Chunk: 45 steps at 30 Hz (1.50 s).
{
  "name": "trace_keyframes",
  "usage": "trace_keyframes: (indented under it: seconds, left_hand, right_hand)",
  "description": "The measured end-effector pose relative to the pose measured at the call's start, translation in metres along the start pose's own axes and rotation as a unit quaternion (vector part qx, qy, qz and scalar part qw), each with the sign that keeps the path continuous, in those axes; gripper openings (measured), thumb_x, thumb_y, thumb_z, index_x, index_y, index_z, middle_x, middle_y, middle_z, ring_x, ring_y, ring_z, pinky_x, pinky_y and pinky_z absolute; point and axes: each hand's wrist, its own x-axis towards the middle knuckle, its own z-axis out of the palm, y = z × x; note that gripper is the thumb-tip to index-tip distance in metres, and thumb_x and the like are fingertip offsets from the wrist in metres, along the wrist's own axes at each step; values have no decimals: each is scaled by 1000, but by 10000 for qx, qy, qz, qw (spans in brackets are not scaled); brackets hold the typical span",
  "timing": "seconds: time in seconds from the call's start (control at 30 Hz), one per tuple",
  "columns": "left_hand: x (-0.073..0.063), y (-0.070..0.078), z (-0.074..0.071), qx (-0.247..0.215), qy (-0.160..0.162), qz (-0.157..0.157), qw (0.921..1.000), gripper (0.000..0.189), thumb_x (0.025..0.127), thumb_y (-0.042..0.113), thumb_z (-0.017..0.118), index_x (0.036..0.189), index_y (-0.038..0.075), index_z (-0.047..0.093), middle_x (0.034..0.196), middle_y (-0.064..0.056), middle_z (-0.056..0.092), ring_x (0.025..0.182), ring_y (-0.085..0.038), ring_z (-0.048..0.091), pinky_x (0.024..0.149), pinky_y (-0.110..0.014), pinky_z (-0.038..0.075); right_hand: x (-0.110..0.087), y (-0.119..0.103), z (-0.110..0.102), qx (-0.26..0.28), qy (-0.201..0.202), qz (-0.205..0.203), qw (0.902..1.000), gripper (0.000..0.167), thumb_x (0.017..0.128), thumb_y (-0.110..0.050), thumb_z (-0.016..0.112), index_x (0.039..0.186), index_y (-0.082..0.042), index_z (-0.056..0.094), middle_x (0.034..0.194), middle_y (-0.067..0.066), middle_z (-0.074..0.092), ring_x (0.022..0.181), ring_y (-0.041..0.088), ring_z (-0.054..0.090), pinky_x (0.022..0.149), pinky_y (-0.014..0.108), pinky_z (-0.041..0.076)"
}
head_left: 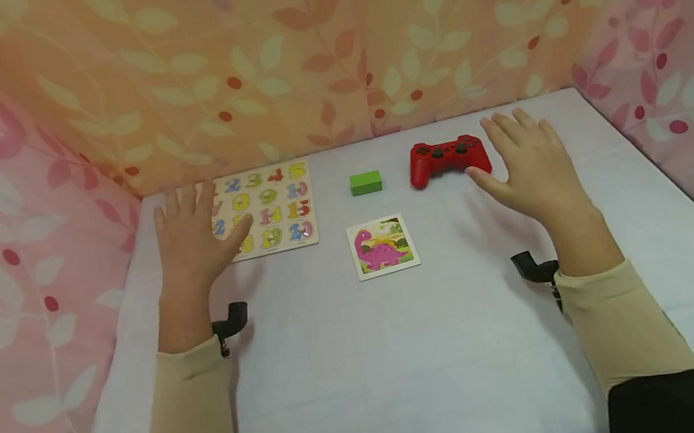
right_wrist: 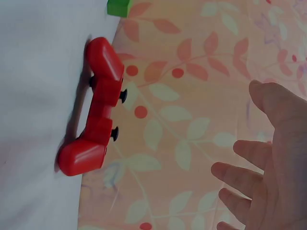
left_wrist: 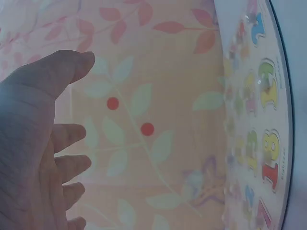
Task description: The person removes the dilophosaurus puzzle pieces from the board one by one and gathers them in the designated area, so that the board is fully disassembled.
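Observation:
My left hand [head_left: 191, 236] hovers above the table with its fingers spread, partly covering a number puzzle board [head_left: 313, 206] in the head view. Nothing is in it. In the left wrist view the same puzzle board [left_wrist: 283, 96] lies to the right of the hand, apart from it. Over on the right, my right hand [head_left: 535, 169] is also held up with straight fingers, next to a red game controller [head_left: 448, 158]. The right wrist view has a gap between the hand and the controller [right_wrist: 100, 108]. A green block [head_left: 365, 183] and a dinosaur picture tile [head_left: 383, 246] lie between the hands.
A white cloth covers the table [head_left: 402, 358]. Floral curtains [head_left: 322, 48] hang along the back and both sides, close to the table's edges. A black wrist mount [head_left: 231, 319] sits on the left forearm, another black mount [head_left: 535, 268] on the right.

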Motion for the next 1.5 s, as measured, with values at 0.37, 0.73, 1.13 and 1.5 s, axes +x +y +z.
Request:
trace_keyframes:
  seconds: [0.37,0.73,1.13,1.5]
  left_hand:
    - [-7,22,-5,-723,655,772,9922,78,92,48,70,152,5,47,163,-17,32,152,-41,19,118,-63,7]
    - [-14,53,12,-1273,519,1304,9819,74,90,35,76,154,10,48,152,-19,47,139,-39,44,109,-57,36]
    - [-18,98,46,-1060,-549,1374,9833,76,93,40,73,157,13,43,157,-17,40,142,-35,41,110,-54,38]
    - [-21,114,69,-838,-1244,1447,9780,77,94,45,71,157,12,42,147,-15,50,134,-32,47,108,-51,41]
  right_hand:
    - [-2,-24,-11,635,-1,-511,9967,72,96,-45,68,152,-5,46,152,18,48,148,42,29,116,67,15]
    - [10,-55,-22,1726,40,-1064,9792,64,91,-31,78,146,-8,56,142,14,59,140,37,43,116,55,27]
    - [21,-86,-11,1452,-255,-1279,9808,55,93,-34,76,138,-7,63,133,13,64,131,33,51,111,54,34]
    - [31,-120,10,1103,-618,-1373,9824,55,93,-40,75,138,-9,65,130,10,67,120,28,62,102,48,46]
